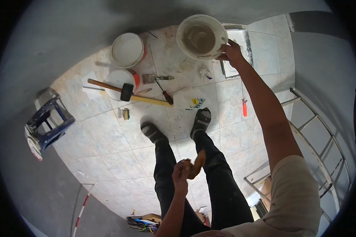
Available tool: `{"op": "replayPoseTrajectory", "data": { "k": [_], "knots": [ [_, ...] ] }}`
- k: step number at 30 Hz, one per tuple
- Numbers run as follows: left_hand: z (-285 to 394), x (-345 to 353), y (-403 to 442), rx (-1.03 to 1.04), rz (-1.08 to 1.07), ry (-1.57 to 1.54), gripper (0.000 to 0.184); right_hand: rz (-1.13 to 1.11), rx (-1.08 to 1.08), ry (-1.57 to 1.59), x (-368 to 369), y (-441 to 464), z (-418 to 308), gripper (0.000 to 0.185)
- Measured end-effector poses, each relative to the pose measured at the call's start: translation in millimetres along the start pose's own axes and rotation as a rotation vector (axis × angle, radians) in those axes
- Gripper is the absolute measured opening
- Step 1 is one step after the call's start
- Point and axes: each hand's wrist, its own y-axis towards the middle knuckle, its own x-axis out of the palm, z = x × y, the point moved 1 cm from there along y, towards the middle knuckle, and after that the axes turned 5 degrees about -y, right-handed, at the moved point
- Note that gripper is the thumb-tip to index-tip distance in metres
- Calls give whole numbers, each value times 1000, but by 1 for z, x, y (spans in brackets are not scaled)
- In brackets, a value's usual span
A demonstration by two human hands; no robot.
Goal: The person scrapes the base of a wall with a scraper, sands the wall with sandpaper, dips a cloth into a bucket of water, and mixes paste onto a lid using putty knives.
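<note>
My right hand is stretched forward and closed on the rim of a whitish bucket. The bucket has a greyish, wet-looking residue inside and is tipped so its opening faces me. Low in front of my legs, my left hand grips a limp brown rag-like piece, whose exact kind I cannot make out. Partly behind the bucket and right arm lies a dark-edged tray with white material in it. A red-handled screwdriver lies below the tray.
Two white tubs stand left, a rubber mallet across the nearer one. A brush, another screwdriver and a plastic bag lie before my feet. A blue step stool is left; a metal ladder leans right.
</note>
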Motion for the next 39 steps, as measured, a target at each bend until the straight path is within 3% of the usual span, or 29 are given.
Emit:
{"op": "replayPoseTrajectory", "data": {
  "k": [5,8,10,14,16,19,22,23,24,25,26,28,29,30,32,33,35,36,39],
  "knots": [
    [-4,46,61,-348,-65,-264,25,-17,69,-2,75,65,13,47],
    [17,40,73,-229,-79,-266,27,-75,129,-23,114,102,38,42],
    [23,24,79,-312,-29,-329,32,-88,142,-25,132,109,54,41],
    [33,3,90,-218,59,-279,38,-68,128,88,155,117,82,42],
    [43,2,101,-121,79,-177,39,-46,124,140,154,119,91,41],
    [75,16,149,-7,51,-87,41,-272,117,49,147,133,92,50],
    [121,50,231,174,24,126,34,-192,138,-211,128,115,75,50],
    [142,64,264,320,-48,180,36,-187,135,-206,118,118,81,50],
    [157,78,297,431,-63,130,37,-129,15,-314,102,121,94,48],
    [181,99,325,411,-108,34,40,-71,-104,-422,89,122,102,48],
    [202,117,356,586,-112,69,40,-63,-97,-417,80,113,103,48],
    [226,139,421,791,-10,403,49,-6,-243,-403,72,72,105,46],
    [227,143,455,798,-15,412,49,-2,-246,-392,73,59,115,46],
    [222,147,487,874,-25,579,54,46,-348,-536,75,48,129,50],
    [218,158,500,959,-46,752,59,100,-563,-736,81,20,137,58],
    [212,162,486,1021,-29,747,61,83,-568,-802,86,12,138,56],
    [194,167,431,888,-10,672,65,71,-564,-857,96,0,140,54],
    [183,167,392,696,-5,597,66,69,-520,-875,100,-4,140,49],
    [117,120,324,375,-141,475,60,78,-478,-907,99,0,130,40]
  ]
}}
